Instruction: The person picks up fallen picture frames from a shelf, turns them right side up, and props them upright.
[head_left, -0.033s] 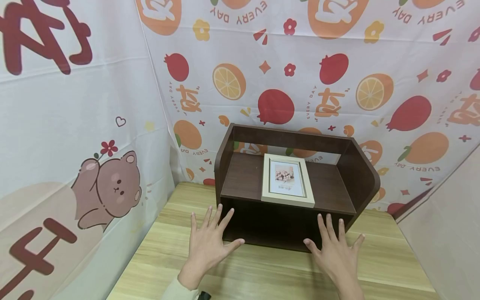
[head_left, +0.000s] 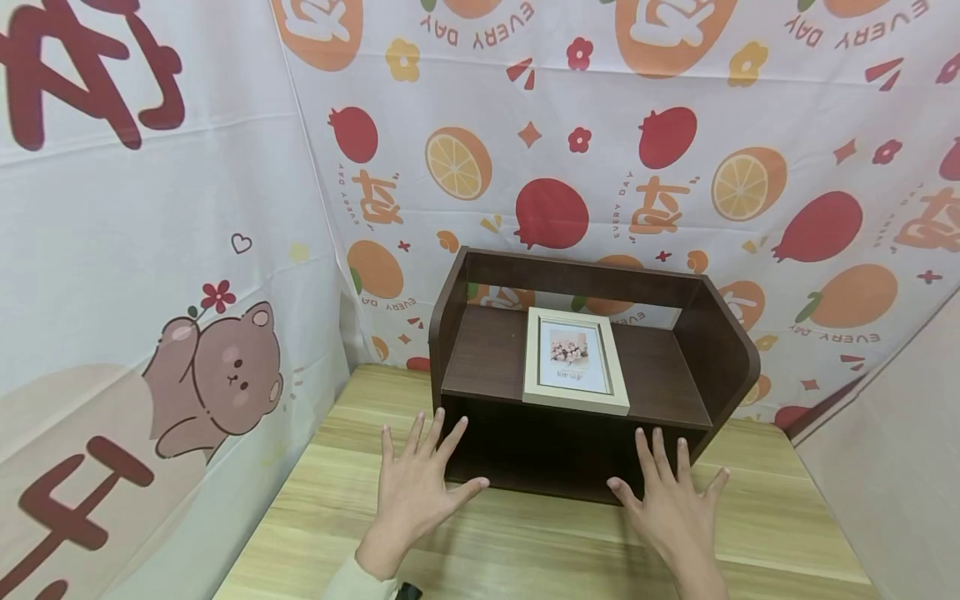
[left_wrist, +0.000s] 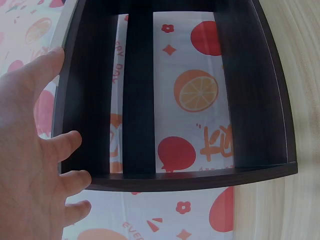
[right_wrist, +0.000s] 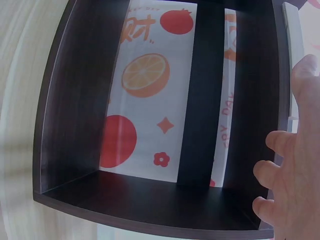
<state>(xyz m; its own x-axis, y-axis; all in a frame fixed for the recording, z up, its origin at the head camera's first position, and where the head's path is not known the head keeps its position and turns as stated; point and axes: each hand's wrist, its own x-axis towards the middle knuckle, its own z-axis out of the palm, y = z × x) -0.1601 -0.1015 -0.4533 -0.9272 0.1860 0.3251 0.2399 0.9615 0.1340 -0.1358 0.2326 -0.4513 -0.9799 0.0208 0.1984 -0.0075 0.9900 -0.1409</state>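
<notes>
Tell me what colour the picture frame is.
The picture frame is pale cream, clearest in the head view.

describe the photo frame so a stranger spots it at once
On the wooden table stands a dark brown shelf. The photo frame lies flat on its upper board; a cream border and pinkish picture set it apart from the dark shelf.

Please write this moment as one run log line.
left hand: spread, empty; right hand: spread, empty; picture frame: face-up on dark shelf
</notes>
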